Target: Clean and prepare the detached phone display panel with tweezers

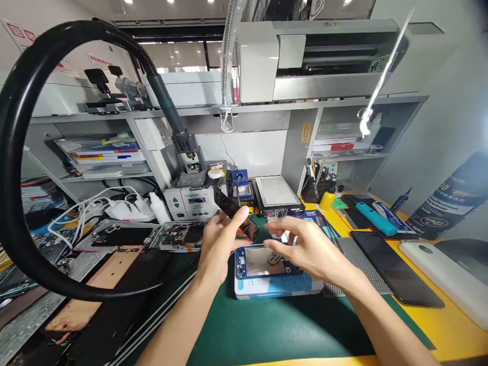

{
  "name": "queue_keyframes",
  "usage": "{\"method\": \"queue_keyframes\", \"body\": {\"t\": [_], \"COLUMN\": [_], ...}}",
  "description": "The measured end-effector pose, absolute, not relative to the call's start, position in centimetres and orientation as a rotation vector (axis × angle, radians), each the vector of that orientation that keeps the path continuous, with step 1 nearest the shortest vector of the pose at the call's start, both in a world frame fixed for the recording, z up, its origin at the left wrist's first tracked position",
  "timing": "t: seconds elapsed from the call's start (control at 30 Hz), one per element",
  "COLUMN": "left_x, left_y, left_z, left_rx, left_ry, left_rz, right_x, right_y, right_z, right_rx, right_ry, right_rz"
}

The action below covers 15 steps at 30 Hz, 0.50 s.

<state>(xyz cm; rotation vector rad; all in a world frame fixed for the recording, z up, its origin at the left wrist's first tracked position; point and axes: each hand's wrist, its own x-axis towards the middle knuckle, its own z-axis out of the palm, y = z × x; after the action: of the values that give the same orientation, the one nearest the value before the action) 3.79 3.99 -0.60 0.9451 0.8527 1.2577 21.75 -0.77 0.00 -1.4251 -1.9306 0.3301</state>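
Note:
My left hand (pixel 221 244) is closed around a slim, dark, glossy phone part (pixel 249 227), held tilted above the work mat; its exact kind I cannot make out. My right hand (pixel 305 246) hovers to the right of it, fingers curved and thumb apart from the index finger, with nothing visible between them. Under the right hand lies a blue phone frame (pixel 263 263) with a silvery inner plate and a small labelled piece on it. The frame rests on a light blue and white box (pixel 267 288), which stands on the green mat (pixel 244 325).
A black flexible arm (pixel 7 168) loops across the left side. Opened phone parts (pixel 181 235) lie left of the hands. A dark phone (pixel 394 264) and a perforated grey mat (pixel 360 259) lie right. Behind stand a soldering station (pixel 242 185), a flat heating plate (pixel 277 192) and a yellow bottle (pixel 327 199).

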Motion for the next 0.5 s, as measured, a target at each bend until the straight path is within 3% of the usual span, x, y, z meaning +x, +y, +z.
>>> {"method": "queue_keyframes", "body": {"t": [0.5], "left_x": [3.5], "left_y": [3.6], "left_z": [-1.5], "left_rx": [0.863], "left_ry": [0.919], "left_rz": [1.276], "right_x": [17.7], "right_y": [-0.7], "right_z": [-2.8], "right_rx": [-1.169], "right_ry": [-1.732], "right_rz": [0.274]}}
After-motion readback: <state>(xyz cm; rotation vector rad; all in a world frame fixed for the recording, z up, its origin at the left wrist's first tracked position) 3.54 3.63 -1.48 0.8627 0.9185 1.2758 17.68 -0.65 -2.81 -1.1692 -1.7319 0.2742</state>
